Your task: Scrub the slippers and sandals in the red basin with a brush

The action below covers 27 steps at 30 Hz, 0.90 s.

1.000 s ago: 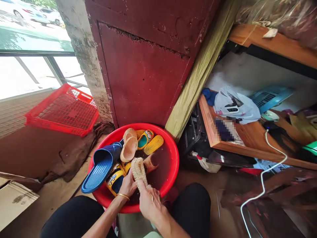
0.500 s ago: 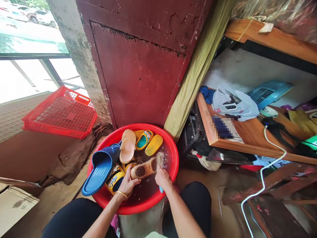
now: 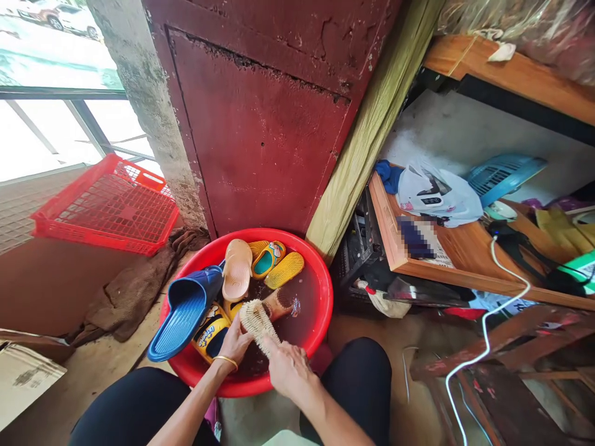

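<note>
A red basin (image 3: pixel 329 310) of murky brown water stands between my knees. My left hand (image 3: pixel 236 342) is closed on the near end of a tan clog (image 3: pixel 280 303), its sole up and its far end at the water. Wrapped round a scrub brush (image 3: pixel 255 319), my right hand (image 3: pixel 290 370) has the pale bristles over the clog's near end, beside my left fingers. The brush hides much of the sole. In the basin are a beige clog (image 3: pixel 238 266), a yellow clog (image 3: pixel 214 331), another yellow clog (image 3: pixel 268 260) with teal inside, and a yellow sole (image 3: pixel 284 271).
A large blue slipper (image 3: pixel 186 306) leans over the basin's left rim. A red plastic crate (image 3: pixel 106 207) is at the left, above a brown cloth (image 3: pixel 118 303). The dark red door (image 3: pixel 260 136) rises behind the basin. To the right stands a cluttered wooden shelf (image 3: pixel 465 248) with a hanging white cable (image 3: pixel 486 334).
The brush has moved from the clog's far end back toward me and left, to its near end by my left hand. The clog's far end sits slightly closer to the water.
</note>
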{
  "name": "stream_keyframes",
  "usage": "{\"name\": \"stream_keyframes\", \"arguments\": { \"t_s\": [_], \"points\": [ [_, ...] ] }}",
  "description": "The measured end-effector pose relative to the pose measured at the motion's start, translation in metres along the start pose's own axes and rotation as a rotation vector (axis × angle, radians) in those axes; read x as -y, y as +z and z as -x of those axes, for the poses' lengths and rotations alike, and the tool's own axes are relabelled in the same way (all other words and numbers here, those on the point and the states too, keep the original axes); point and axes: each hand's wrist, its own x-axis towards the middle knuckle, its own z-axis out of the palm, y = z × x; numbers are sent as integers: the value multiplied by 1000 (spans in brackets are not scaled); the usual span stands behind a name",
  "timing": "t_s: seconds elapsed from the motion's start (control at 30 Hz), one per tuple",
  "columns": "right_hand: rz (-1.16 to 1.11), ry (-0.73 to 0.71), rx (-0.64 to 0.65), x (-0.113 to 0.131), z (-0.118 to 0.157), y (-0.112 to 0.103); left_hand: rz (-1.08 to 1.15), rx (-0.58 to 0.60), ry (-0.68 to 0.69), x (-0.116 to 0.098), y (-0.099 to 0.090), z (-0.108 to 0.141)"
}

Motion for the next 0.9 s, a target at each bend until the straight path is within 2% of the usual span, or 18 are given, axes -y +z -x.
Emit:
{"name": "stream_keyframes", "arguments": {
  "t_s": [0.1, 0.2, 0.37, 0.43, 0.53, 0.63, 0.7, 0.8, 0.9],
  "points": [
    [-1, 27, -34, -14, -8, -13, 40, -16, -92, -10, 1, 3],
    [-27, 45, -76, -20, -5, -15, 66, -28, -169, -12, -2, 5],
    [-32, -87, -31, -20, 10, -5, 56, -20, -107, -14, -4, 5],
    [0, -2, -23, -26, 8, -7, 106, -28, -146, -17, -4, 7],
    [-20, 177, -52, -46, -5, -22, 214, -1, -261, -19, -7, 9],
    [-208, 186, -83, -67, -24, -41, 218, 35, -345, -15, -11, 10],
    [-314, 216, -83, -72, -35, -48, 167, 5, -359, -10, -11, 10],
    [-338, 271, -52, -61, -36, -40, 109, -11, -293, -6, -9, 11],
    [-242, 135, -58, -36, -15, -16, 26, 82, -218, -9, -8, 13]
  ]
}}
